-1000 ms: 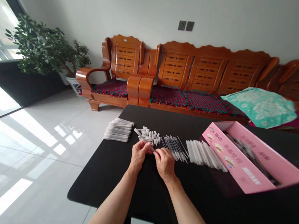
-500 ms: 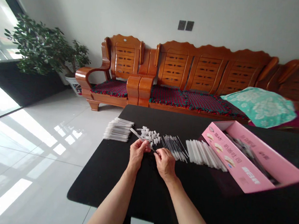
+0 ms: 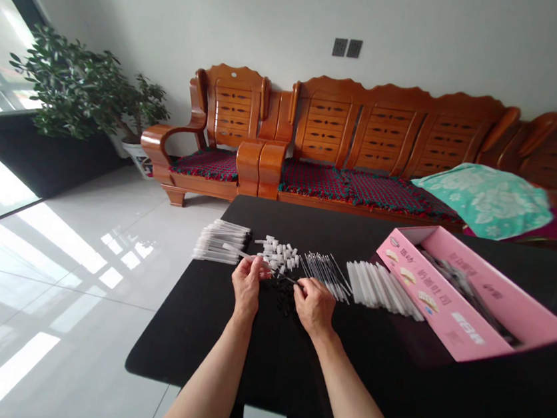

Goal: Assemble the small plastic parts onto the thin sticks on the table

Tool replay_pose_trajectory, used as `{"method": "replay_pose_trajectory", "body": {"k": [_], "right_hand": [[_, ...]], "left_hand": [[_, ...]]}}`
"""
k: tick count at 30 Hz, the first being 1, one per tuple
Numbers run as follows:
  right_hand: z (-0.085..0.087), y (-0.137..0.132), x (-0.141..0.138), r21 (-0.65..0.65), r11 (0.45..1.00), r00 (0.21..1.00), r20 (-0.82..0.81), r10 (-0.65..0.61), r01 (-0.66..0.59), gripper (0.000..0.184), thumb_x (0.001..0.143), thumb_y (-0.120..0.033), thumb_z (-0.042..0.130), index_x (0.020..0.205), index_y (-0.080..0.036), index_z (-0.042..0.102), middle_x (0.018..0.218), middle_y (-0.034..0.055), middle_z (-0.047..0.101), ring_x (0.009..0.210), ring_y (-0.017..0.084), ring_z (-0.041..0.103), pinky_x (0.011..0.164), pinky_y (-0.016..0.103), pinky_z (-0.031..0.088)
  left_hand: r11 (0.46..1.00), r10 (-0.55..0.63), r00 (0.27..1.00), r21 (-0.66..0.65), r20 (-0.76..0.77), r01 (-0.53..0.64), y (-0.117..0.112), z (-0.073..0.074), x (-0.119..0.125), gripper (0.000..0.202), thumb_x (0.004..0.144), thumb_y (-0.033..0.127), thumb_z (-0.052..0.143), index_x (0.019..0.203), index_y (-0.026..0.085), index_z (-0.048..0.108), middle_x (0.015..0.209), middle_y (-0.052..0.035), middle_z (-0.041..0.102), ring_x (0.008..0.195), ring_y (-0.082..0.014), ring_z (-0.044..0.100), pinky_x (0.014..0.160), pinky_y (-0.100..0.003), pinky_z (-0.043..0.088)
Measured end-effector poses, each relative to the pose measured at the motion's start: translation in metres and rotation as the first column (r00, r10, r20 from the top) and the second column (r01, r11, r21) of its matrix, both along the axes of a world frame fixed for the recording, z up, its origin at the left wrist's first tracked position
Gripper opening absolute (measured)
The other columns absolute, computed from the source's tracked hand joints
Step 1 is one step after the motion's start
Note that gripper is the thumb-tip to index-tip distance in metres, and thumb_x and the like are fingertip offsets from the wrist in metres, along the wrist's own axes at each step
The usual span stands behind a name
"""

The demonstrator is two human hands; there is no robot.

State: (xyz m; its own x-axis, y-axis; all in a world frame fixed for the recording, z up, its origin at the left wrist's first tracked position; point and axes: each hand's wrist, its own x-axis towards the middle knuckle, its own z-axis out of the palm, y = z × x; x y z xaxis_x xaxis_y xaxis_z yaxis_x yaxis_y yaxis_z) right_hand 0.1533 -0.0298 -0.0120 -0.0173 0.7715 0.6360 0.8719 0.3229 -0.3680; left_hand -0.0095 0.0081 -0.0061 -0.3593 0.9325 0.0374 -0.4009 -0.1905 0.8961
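Observation:
My left hand is closed on a whitish translucent pen barrel, which sticks out to the upper left. To its right, my right hand pinches a thin dark rod that looks like a pen refill, its free end pointing at the left hand. Between and below the hands lie several small black pieces. Just beyond are small white caps. Thin refills lie in a row right of the caps, and bare white barrels further right. Assembled-looking pens with dark ends lie at the left.
A pink box with dark items inside stands on the right of the black table. Behind the table runs a wooden sofa with a turquoise cloth on it. A potted plant stands at the left.
My hands have moved apart. The left hand has shifted left with the barrel, the right hand slightly right, and the thin rod and the black pieces now show between them.

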Motion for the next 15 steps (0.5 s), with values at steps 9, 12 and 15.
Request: {"method": "replay_pose_trajectory", "body": {"k": [9,12,15], "right_hand": [[0.000,0.000,-0.001,0.000,0.999,0.999,-0.026,0.037,-0.037,0.014,0.092,-0.021,0.057,0.085,-0.019,0.068,0.073,0.0033,0.066,0.066,0.017,0.059,0.066,0.028,0.039],[0.002,0.000,-0.003,0.004,0.998,0.998,-0.019,0.066,-0.066,0.015,0.093,-0.022,0.057,0.085,-0.019,0.069,0.073,0.0034,0.067,0.068,0.017,0.061,0.067,0.027,0.040],[0.004,-0.001,-0.004,0.010,0.996,0.996,-0.015,0.091,-0.091,0.019,0.096,-0.022,0.054,0.085,-0.018,0.069,0.074,0.0041,0.068,0.070,0.017,0.063,0.068,0.026,0.040]], "left_hand": [[0.987,-0.161,0.987,-0.011,0.000,0.161,-0.003,0.001,0.005,0.036,0.074,0.045,0.078,0.085,0.014,0.065,0.072,-0.0031,0.070,0.057,-0.0130,0.064,0.052,-0.023,0.053],[0.953,-0.302,0.953,0.004,-0.009,0.302,-0.006,0.003,0.009,0.038,0.069,0.038,0.084,0.090,0.013,0.064,0.075,-0.0036,0.070,0.060,-0.0136,0.065,0.052,-0.023,0.054],[0.915,-0.402,0.915,0.017,-0.025,0.402,-0.007,0.003,0.012,0.042,0.066,0.033,0.086,0.093,0.014,0.060,0.080,-0.0045,0.072,0.062,-0.0142,0.067,0.052,-0.022,0.054]]}}
